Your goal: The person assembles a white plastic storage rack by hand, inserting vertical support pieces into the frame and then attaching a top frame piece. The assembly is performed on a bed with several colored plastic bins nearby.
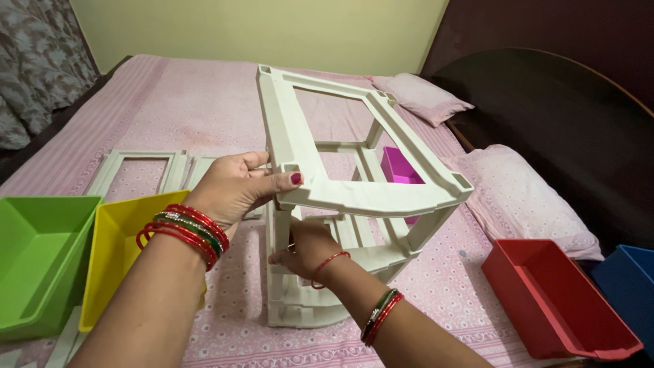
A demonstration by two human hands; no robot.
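Observation:
A cream plastic rack frame (361,194) with stacked open tiers stands on the pink bedsheet (170,102). My left hand (235,187) grips the near-left corner of its top tier, thumb on top. My right hand (306,245) reaches under that tier and holds the near-left upright post. Both wrists wear red and green bangles. A magenta bin (398,170) shows through the frame on its far side.
A green bin (37,262) and a yellow bin (116,249) sit at the left. A red bin (552,296) and a blue bin (630,279) lie at the right. Loose cream frames (139,163) lie flat behind my left hand. Pillows (524,197) rest by the dark headboard.

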